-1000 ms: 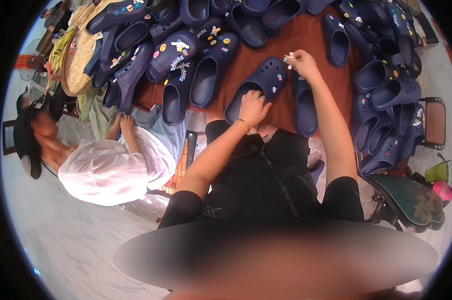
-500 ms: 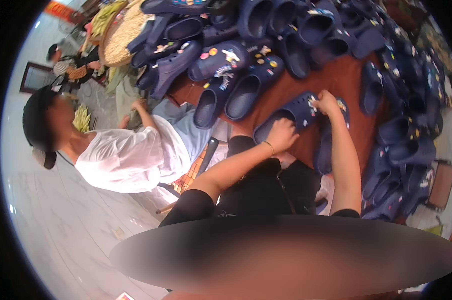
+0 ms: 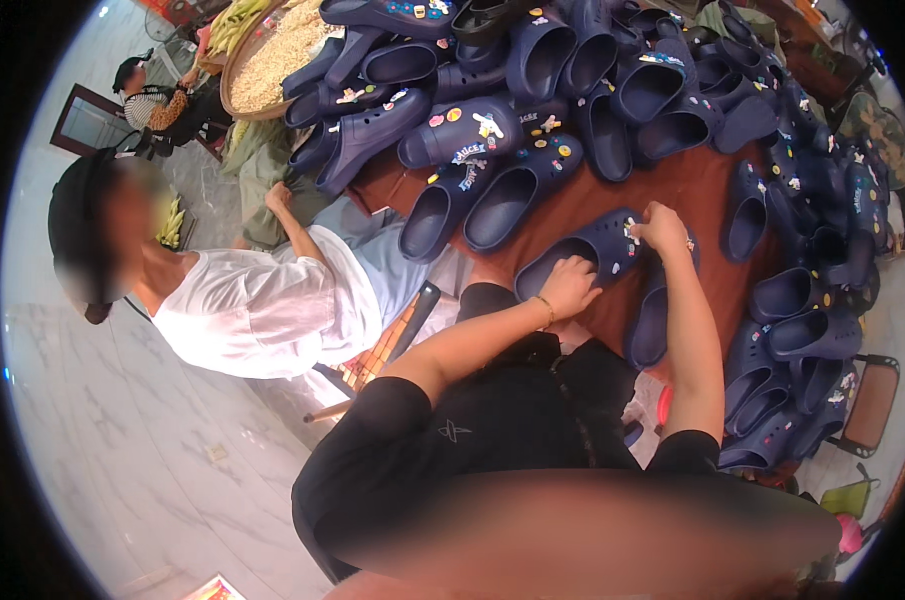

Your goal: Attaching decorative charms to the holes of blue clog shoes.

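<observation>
Nearby, piled clogs (image 3: 573, 90) crowd table (image 3: 693, 190).

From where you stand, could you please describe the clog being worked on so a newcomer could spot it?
On the reddish-brown table heaped with navy clogs, look at the near edge. The clog lies there under both hands, left hand on its opening, right hand at its toe, unlike its untouched neighbours.

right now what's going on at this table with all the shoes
A person steadies a navy clog on the brown table with the left hand, while the right hand presses at a small charm on its front. Heaps of similar navy clogs surround it. Another person in a white shirt sits alongside.
</observation>
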Demonstrator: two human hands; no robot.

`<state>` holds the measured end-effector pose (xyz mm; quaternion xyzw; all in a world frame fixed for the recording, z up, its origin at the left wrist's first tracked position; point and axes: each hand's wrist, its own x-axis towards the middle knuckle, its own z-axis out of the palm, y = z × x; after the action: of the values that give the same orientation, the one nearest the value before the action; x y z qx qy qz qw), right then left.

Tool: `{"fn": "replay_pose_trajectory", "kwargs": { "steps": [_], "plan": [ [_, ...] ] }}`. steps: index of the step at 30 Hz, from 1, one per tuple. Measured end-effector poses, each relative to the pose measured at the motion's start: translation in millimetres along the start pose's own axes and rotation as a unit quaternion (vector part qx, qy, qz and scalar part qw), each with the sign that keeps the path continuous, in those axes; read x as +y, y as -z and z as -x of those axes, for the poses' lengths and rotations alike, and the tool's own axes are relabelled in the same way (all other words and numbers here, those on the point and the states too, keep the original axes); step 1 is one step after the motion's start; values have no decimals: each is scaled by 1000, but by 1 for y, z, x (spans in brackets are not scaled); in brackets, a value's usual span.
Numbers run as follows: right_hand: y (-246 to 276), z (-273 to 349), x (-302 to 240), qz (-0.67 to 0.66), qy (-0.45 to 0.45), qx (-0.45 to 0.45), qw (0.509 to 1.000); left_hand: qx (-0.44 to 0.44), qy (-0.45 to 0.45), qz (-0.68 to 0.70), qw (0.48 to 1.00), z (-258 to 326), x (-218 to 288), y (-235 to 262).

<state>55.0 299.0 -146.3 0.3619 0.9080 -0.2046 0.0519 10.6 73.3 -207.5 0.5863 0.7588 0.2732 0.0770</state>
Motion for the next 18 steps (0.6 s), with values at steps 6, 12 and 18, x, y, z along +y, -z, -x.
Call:
{"fn": "replay_pose_trajectory", "kwargs": {
  "steps": [6,12,18],
  "plan": [
    [16,48,18,145,-99,151,973,20,-11,-3,1000,2,1,-1],
    [14,48,48,65,-206,31,976,21,-11,-4,1000,2,2,-1],
    [7,37,39,61,-190,87,976,33,-18,-1,999,2,1,0]
  ]
}}
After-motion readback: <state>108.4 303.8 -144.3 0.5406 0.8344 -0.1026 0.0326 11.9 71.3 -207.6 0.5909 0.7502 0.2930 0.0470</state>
